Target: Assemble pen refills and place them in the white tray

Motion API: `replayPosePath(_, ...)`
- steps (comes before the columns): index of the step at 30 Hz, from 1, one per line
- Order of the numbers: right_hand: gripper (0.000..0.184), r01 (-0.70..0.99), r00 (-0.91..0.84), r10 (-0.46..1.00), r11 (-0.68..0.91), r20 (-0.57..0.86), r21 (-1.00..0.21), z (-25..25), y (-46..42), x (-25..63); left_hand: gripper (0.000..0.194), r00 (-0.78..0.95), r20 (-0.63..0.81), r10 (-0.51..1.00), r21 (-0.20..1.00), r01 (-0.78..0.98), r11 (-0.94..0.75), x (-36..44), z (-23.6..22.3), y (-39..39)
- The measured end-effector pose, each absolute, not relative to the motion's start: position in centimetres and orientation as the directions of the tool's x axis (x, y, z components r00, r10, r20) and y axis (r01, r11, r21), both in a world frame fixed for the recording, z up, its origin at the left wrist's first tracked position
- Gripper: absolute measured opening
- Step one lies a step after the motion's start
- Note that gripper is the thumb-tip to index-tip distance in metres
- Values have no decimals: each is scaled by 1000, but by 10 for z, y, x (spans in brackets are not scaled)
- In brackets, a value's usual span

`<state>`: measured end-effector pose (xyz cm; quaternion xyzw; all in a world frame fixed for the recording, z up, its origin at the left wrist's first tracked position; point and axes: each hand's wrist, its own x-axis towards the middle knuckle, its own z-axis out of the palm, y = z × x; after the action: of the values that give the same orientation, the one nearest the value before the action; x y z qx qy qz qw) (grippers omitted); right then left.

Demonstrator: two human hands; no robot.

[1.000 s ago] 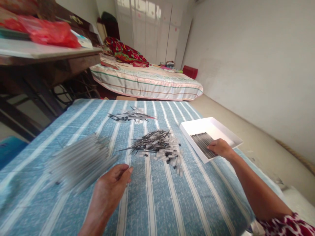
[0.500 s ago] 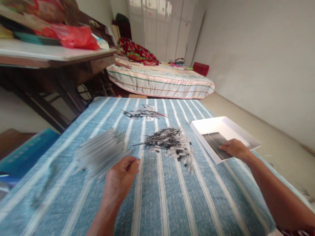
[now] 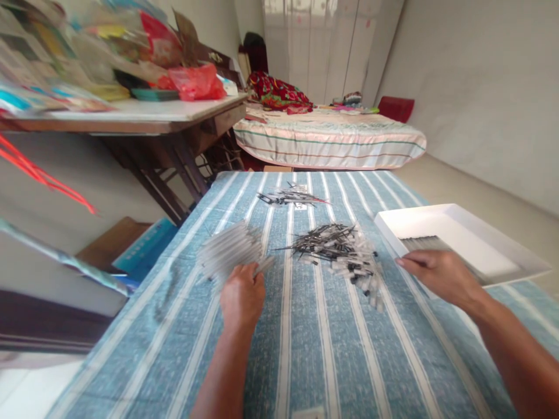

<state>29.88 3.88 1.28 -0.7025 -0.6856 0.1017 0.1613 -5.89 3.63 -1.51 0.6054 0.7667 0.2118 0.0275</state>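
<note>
My left hand [image 3: 242, 294] is at the near right edge of a stack of pale translucent tubes [image 3: 229, 247], its fingers closed on one tube [image 3: 264, 265] that sticks out past them. The stack is blurred. My right hand [image 3: 441, 276] hovers at the near left wall of a shallow white box [image 3: 480, 233], thumb and fingers pressed together, nothing visible between them. Behind that hand, partly covered, a row of thin dark grey rods [image 3: 421, 243] lies in the box. Between my hands lies a loose heap of thin dark sticks [image 3: 325, 241] with whitish caps [image 3: 367, 279].
A smaller bunch of thin dark sticks [image 3: 288, 196] lies farther back on the blue striped cloth [image 3: 301, 349]. To the left stands a table [image 3: 144, 116] with a red plastic bag [image 3: 196, 81]. Past the cloth is a bed [image 3: 332, 137].
My left hand has moved onto the edge of the tube stack and closed on a tube. My right hand has drawn back from the rods to the box wall. The view has turned left.
</note>
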Motion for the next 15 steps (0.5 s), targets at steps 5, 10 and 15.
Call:
replayPosePath(5,37,853,-208,978,189,15,-487,2,44,251,31,-199,177,964,170,971,169,-53,-13,37)
replayPosePath(10,35,836,-310,950,260,-24,-484,-5,52,213,23,-178,119,977,98,981,167,-52,-11,36)
replayPosePath(15,30,863,-330,942,279,-52,-421,-5,58,188,20,-184,152,971,107,980,169,-52,-9,32)
